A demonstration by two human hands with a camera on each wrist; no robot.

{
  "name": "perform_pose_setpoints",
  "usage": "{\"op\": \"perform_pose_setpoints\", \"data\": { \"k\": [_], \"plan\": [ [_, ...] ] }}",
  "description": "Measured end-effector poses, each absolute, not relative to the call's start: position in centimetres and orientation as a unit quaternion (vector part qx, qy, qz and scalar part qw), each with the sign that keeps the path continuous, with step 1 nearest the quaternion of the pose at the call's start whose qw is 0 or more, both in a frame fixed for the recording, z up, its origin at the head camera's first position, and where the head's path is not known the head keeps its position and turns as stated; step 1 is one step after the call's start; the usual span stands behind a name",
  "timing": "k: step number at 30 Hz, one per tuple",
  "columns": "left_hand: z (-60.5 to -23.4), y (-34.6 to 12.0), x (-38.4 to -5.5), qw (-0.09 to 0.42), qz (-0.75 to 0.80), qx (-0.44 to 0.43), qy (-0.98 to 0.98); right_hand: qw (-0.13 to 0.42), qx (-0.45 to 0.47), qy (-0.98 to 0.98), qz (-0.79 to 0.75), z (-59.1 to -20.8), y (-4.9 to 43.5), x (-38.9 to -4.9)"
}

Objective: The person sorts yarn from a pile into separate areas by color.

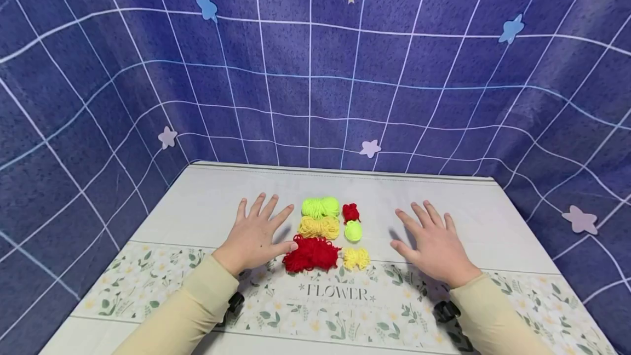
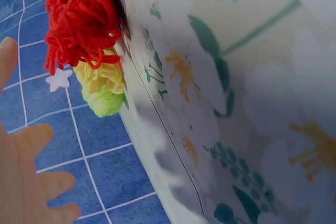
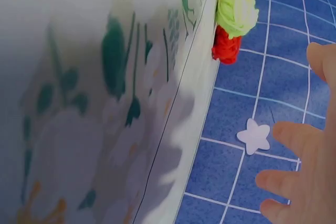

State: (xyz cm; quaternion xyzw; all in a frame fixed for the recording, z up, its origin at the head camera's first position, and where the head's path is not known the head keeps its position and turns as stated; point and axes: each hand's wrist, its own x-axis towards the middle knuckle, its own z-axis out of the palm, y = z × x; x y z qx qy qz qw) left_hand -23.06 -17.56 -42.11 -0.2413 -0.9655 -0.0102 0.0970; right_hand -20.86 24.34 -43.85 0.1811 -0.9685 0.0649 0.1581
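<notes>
Both hands hover palm down with fingers spread, holding nothing. My left hand (image 1: pixel 257 237) is left of three larger yarn bundles: neon green yarn (image 1: pixel 320 207) at the back, yellow yarn (image 1: pixel 319 228) in the middle, red yarn (image 1: pixel 311 253) in front. Its thumb overlaps the red bundle's edge in the head view; the left wrist view shows them apart. Just right of these lie a small red yarn bundle (image 1: pixel 351 213), a small neon green ball of yarn (image 1: pixel 353 231) and a small yellow yarn bundle (image 1: pixel 356 258). Farther right is my right hand (image 1: pixel 436 248), touching none of them.
A white table cover (image 1: pixel 419 188) with a floral band and the word FLOWER lies beneath the yarn. Blue grid-patterned curtains (image 1: pixel 286 92) with stars enclose the table's back and sides. A dark wrist device (image 1: pixel 446 311) is strapped under the right sleeve.
</notes>
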Motion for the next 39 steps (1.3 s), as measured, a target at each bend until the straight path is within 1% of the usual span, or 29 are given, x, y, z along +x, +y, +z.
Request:
{"op": "perform_pose_setpoints", "data": {
  "k": [5, 14, 18, 22, 26, 33, 39],
  "plan": [
    [-41.8, -17.3, -23.0, 0.104, -0.001, -0.249, -0.963, 0.162, 0.192, -0.965, 0.068, -43.7, 23.8, -21.0],
    [-41.9, -17.1, -23.2, 0.091, -0.015, -0.267, -0.959, 0.168, 0.210, -0.959, 0.092, -43.6, 22.7, -21.3],
    [-41.8, -17.1, -23.6, 0.078, -0.045, -0.289, -0.953, 0.161, 0.225, -0.955, 0.110, -43.4, 22.0, -21.4],
    [-41.6, -16.8, -24.4, 0.053, -0.074, -0.302, -0.949, 0.147, 0.238, -0.951, 0.135, -43.3, 21.3, -21.9],
    [-41.4, -16.4, -25.7, 0.026, -0.100, -0.313, -0.944, 0.124, 0.243, -0.947, 0.168, -43.5, 20.5, -22.5],
    [-40.9, -15.5, -28.1, -0.021, -0.150, -0.324, -0.934, 0.042, 0.237, -0.943, 0.231, -43.6, 19.4, -23.6],
    [-40.8, -14.6, -29.9, -0.049, -0.169, -0.317, -0.932, 0.004, 0.237, -0.934, 0.267, -43.7, 18.6, -24.7]
  ]
}}
